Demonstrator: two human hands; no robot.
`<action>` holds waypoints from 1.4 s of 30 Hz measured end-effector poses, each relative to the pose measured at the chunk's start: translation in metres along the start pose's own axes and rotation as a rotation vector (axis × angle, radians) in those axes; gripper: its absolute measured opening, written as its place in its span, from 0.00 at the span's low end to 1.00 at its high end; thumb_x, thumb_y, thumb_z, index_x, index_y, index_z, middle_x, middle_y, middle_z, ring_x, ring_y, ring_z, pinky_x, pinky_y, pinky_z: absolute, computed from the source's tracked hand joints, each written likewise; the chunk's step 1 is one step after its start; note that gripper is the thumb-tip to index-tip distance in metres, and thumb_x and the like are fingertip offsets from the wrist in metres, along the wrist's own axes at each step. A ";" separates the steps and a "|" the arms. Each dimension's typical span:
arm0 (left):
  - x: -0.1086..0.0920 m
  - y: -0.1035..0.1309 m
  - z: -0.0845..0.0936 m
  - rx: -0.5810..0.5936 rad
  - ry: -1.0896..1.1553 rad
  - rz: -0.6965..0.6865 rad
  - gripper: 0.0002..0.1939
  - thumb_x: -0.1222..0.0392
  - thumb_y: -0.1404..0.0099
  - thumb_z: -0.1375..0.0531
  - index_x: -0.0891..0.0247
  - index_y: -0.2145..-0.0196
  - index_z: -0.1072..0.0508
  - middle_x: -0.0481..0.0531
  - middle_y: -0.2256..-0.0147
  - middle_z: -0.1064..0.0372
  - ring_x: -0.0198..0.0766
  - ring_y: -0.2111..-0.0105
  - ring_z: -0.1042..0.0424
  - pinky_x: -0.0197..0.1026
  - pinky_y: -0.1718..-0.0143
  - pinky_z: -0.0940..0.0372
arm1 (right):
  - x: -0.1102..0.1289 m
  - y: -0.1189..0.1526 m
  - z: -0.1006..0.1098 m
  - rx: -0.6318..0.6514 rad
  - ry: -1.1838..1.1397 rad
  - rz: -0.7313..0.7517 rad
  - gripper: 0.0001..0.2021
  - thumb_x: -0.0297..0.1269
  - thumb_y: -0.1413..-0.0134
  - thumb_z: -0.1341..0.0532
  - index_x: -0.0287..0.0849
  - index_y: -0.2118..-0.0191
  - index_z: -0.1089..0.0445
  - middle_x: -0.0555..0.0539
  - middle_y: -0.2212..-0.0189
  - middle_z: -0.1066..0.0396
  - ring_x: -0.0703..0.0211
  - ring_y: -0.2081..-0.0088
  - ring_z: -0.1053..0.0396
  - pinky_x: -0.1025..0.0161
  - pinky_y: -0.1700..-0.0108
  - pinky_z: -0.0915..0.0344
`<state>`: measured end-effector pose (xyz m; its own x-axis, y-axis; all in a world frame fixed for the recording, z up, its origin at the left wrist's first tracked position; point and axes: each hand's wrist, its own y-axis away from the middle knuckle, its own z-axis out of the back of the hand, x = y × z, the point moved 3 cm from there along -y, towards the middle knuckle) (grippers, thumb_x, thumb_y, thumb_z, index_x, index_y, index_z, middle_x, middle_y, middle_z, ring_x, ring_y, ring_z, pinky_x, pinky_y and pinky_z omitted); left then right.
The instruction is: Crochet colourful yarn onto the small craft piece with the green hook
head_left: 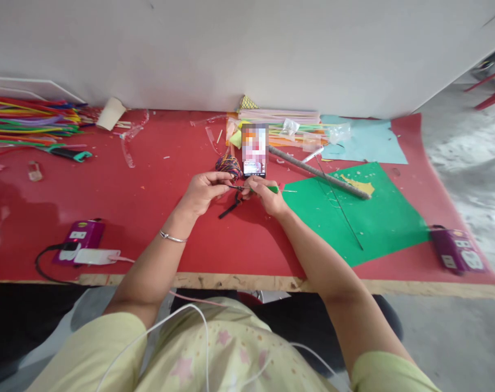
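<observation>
Head view, then, with a clock face centred on the two hands and twelve pointing away from the person: the left hand (202, 191) has thumb and forefinger pinched together on a slim dark strand (234, 187), a silvery bangle (172, 238) round that wrist. The right hand (267, 193) has its fingers closed around a green-handled tool (274, 189), a thin shaft poking out towards three o'clock; it could be a crochet hook, though it's too small and soft to be certain from here. Beneath the hands a short black strip (228, 210) slants off towards seven. A ball of multicoloured cord (228, 165) sits near the left fingertips, between ten and eleven, and a lit smartphone (254, 151) lies at twelve, just beyond the right hand. From beside the phone, a grey fuzzy-looking rod (319, 172) runs round towards three, its far end over a green sheet (333, 234). A thin dark rod (345, 215) crosses it. You can see a pale blue sheet (373, 142) between two and three, a paper cup (111, 114) near ten, and bright pipe cleaners (31, 122) between nine and ten. One purple power socket (84, 235) sits between eight and nine, another purple socket block (455, 250) between three and four, all on the red tabletop (149, 179).
</observation>
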<state>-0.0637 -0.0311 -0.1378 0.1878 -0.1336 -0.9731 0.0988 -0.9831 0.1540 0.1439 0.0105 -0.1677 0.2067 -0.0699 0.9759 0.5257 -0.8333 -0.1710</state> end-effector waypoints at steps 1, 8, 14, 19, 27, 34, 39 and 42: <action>0.000 0.000 0.000 0.000 0.005 0.002 0.19 0.64 0.57 0.24 0.64 0.63 0.12 0.51 0.70 0.21 0.28 0.77 0.35 0.35 0.76 0.45 | -0.001 0.000 0.000 -0.003 -0.001 0.002 0.20 0.53 0.30 0.35 0.43 0.67 0.17 0.47 0.65 0.22 0.59 0.65 0.23 0.60 0.58 0.26; 0.000 0.000 0.000 0.009 0.030 -0.009 0.19 0.65 0.57 0.23 0.63 0.63 0.11 0.52 0.69 0.21 0.29 0.76 0.33 0.35 0.75 0.43 | -0.004 -0.001 0.001 -0.009 -0.017 0.004 0.20 0.54 0.33 0.33 0.43 0.67 0.16 0.47 0.65 0.22 0.58 0.64 0.23 0.60 0.59 0.26; 0.002 -0.001 0.002 0.012 0.022 -0.008 0.20 0.64 0.56 0.23 0.64 0.62 0.11 0.52 0.69 0.20 0.30 0.76 0.33 0.37 0.74 0.42 | -0.001 -0.001 0.000 -0.011 0.013 -0.010 0.21 0.57 0.35 0.32 0.43 0.67 0.17 0.47 0.66 0.21 0.58 0.64 0.23 0.60 0.58 0.25; 0.002 -0.001 0.001 0.012 0.028 -0.012 0.19 0.64 0.56 0.23 0.64 0.62 0.12 0.52 0.69 0.21 0.30 0.75 0.33 0.36 0.74 0.42 | 0.006 0.001 -0.003 -0.022 0.059 0.044 0.20 0.55 0.34 0.32 0.43 0.68 0.16 0.47 0.66 0.22 0.58 0.65 0.22 0.59 0.59 0.26; 0.001 0.000 0.000 0.001 0.035 -0.003 0.19 0.64 0.56 0.23 0.64 0.62 0.12 0.52 0.68 0.21 0.30 0.73 0.32 0.36 0.72 0.41 | 0.014 0.002 -0.007 -0.071 0.123 0.079 0.22 0.56 0.33 0.33 0.42 0.69 0.17 0.46 0.66 0.22 0.58 0.64 0.24 0.58 0.58 0.25; 0.001 0.001 -0.001 -0.003 0.035 0.004 0.19 0.64 0.56 0.23 0.63 0.62 0.12 0.52 0.68 0.21 0.31 0.73 0.32 0.36 0.73 0.40 | 0.014 0.003 -0.007 -0.065 0.123 0.081 0.21 0.56 0.33 0.33 0.44 0.69 0.17 0.46 0.65 0.23 0.58 0.64 0.24 0.57 0.58 0.25; 0.002 0.000 0.000 -0.006 0.044 0.008 0.19 0.65 0.56 0.23 0.64 0.62 0.12 0.52 0.68 0.21 0.30 0.74 0.32 0.35 0.74 0.41 | 0.014 0.003 -0.006 -0.055 0.133 0.089 0.22 0.56 0.32 0.33 0.43 0.69 0.17 0.46 0.65 0.23 0.59 0.63 0.24 0.58 0.57 0.26; 0.005 0.000 0.000 -0.004 0.066 0.033 0.20 0.65 0.55 0.22 0.64 0.61 0.12 0.52 0.67 0.20 0.31 0.73 0.29 0.35 0.73 0.36 | 0.013 0.003 -0.005 -0.064 0.123 0.085 0.23 0.56 0.31 0.35 0.42 0.68 0.18 0.46 0.66 0.22 0.59 0.63 0.24 0.59 0.56 0.27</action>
<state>-0.0622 -0.0316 -0.1430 0.2548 -0.1570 -0.9542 0.0959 -0.9778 0.1865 0.1441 0.0047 -0.1553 0.1436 -0.2045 0.9683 0.4559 -0.8547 -0.2481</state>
